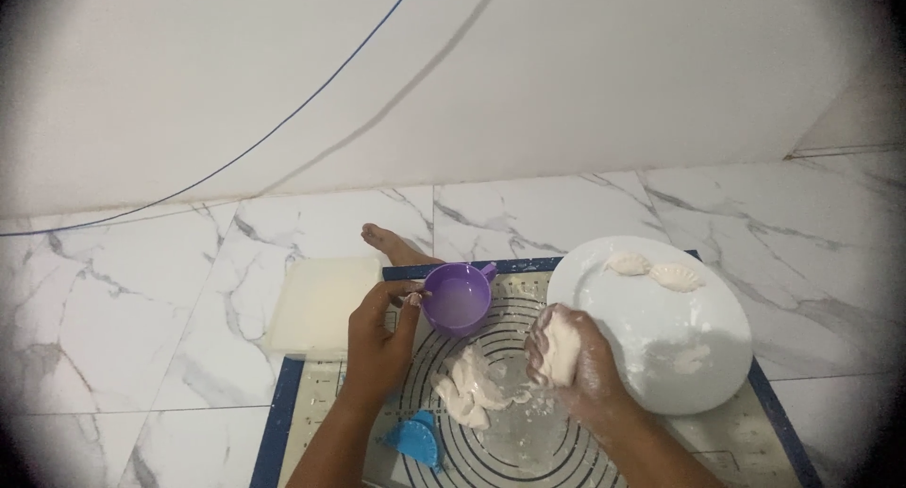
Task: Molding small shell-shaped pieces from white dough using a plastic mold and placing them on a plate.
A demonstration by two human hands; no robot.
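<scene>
My right hand, dusted with flour, is closed around a lump of white dough just above the baking mat. My left hand pinches the rim of a purple cup that stands on the mat's far edge. Several scraps of dough lie on the mat between my hands. A blue dumpling press rests near my left forearm. Two shaped dumplings sit at the far side of a white plate to the right of my right hand.
A pale plastic lid or box lies left of the mat on the marble floor. My bare foot shows beyond the cup. A white wall with a thin blue cable rises behind.
</scene>
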